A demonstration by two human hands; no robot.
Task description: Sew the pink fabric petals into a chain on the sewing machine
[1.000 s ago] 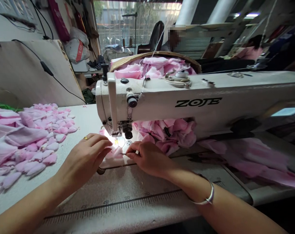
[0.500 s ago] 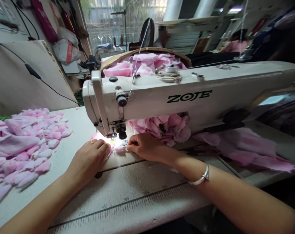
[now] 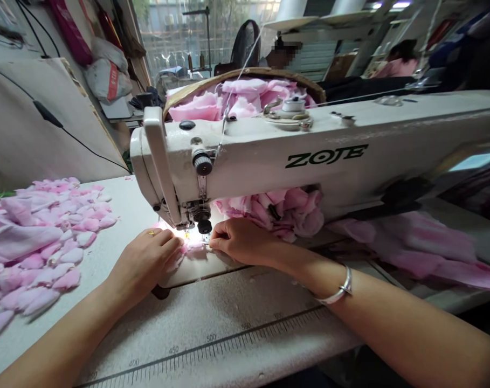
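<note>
A small pink fabric piece was seen at lower centre of the frame, lying on the lit plate directly under the needle area of the white sewing machine. The left hand was laid flat, fingers together, its fingertips pressed on the left edge of the piece; a gold ring was visible on one finger. The right hand was curled, with thumb and forefinger pinched on the right edge of the piece, just beside the presser foot. A silver bangle was worn on the right wrist.

Sewn pink pieces were bunched behind the right hand under the machine arm, and more pink fabric was trailed off to the right of the frame. A loose pile of pink petals was spread over the desk at left of frame, well apart from the hands. A printed ruler scale was run along the desk's front edge at the bottom. A basket full of pink fabric was seen behind the machine, upper centre. Another person in pink was seated at upper right, far back.
</note>
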